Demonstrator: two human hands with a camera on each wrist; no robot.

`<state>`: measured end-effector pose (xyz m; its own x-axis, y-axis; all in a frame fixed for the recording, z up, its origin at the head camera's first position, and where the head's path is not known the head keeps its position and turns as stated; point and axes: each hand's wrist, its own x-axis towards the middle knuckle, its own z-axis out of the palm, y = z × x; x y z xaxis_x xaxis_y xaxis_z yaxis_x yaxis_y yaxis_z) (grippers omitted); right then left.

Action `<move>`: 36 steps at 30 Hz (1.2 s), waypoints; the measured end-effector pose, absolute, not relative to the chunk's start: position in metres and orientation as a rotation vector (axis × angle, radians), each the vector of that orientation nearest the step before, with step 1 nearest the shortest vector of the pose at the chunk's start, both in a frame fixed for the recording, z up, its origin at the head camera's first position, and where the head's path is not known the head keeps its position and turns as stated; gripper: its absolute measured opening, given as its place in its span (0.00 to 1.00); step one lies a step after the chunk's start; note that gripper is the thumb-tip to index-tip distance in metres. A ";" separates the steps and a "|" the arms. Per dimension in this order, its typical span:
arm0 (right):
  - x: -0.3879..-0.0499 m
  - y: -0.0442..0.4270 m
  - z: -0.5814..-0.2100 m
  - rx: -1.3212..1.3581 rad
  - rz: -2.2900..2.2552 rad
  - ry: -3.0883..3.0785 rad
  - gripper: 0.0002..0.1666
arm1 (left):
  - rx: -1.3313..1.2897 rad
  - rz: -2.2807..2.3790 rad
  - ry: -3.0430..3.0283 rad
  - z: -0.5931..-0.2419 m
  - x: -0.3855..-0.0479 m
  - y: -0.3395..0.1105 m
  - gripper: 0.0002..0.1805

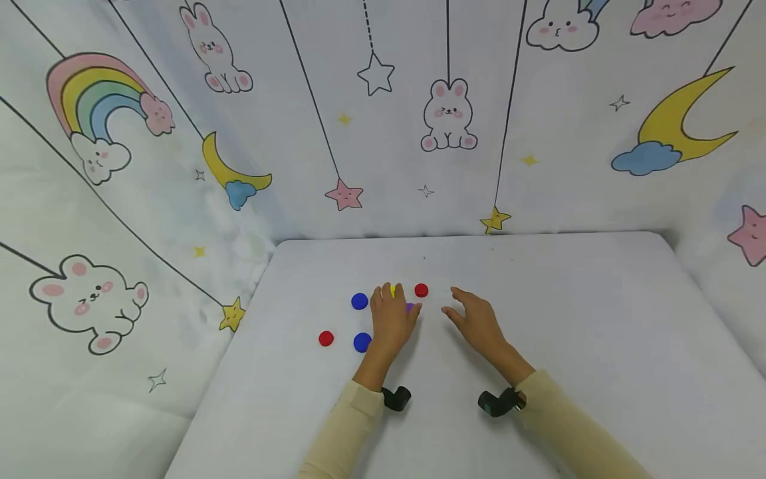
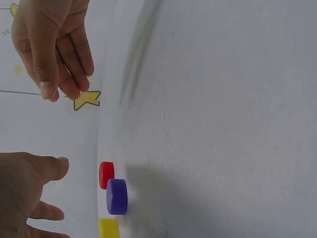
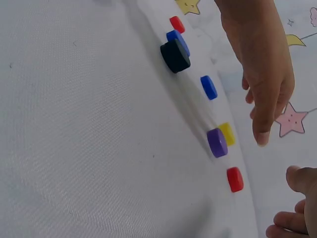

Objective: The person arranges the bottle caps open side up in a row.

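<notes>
My left hand [image 1: 391, 322] is over the yellow bottle cap [image 1: 393, 291] and the purple bottle cap [image 1: 410, 307], partly covering both in the head view. In the right wrist view, the left hand [image 3: 265, 74] points downward with loosely bent fingers, apart from the purple cap [image 3: 217, 143]. To the right, my right hand [image 1: 479, 326] is held above the table with fingers spread and nothing in it. A red cap [image 1: 421, 290] lies between and beyond the hands. Left of the left hand are two blue caps [image 1: 360, 301] and another red cap [image 1: 326, 338].
The caps lie on a white-covered table [image 1: 598, 319]. A cloth backdrop [image 1: 395, 153] printed with bunnies, stars and moons rises behind and at the sides. Each wrist carries a black camera, one at the left wrist [image 1: 396, 398] and one at the right wrist [image 1: 499, 402].
</notes>
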<state>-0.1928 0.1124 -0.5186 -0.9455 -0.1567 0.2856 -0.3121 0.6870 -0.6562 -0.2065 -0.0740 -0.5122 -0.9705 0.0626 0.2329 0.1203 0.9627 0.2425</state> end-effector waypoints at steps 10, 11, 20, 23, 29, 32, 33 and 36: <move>-0.205 0.106 -0.526 0.401 1.100 -2.680 0.30 | -0.133 -0.381 -2.907 -0.514 -0.214 -0.078 0.28; -0.206 0.105 -0.527 0.397 1.095 -2.678 0.30 | -0.133 -0.373 -2.903 -0.515 -0.216 -0.078 0.28; -0.219 0.092 -0.534 0.286 0.905 -2.829 0.32 | -0.090 -0.306 -2.938 -0.525 -0.231 -0.072 0.26; -0.227 0.090 -0.534 0.291 0.839 -2.821 0.31 | -0.061 -0.292 -2.931 -0.524 -0.240 -0.070 0.27; -0.244 0.089 -0.533 0.288 0.792 -2.769 0.28 | -0.091 -0.302 -2.914 -0.522 -0.255 -0.065 0.29; -0.244 0.086 -0.535 0.298 0.846 -2.773 0.28 | -0.086 -0.298 -2.923 -0.526 -0.255 -0.066 0.29; -0.243 0.084 -0.536 0.303 0.862 -2.779 0.29 | -0.081 -0.291 -2.933 -0.528 -0.254 -0.067 0.29; -0.239 0.081 -0.541 0.316 0.867 -2.797 0.29 | -0.070 -0.276 -2.961 -0.533 -0.251 -0.068 0.27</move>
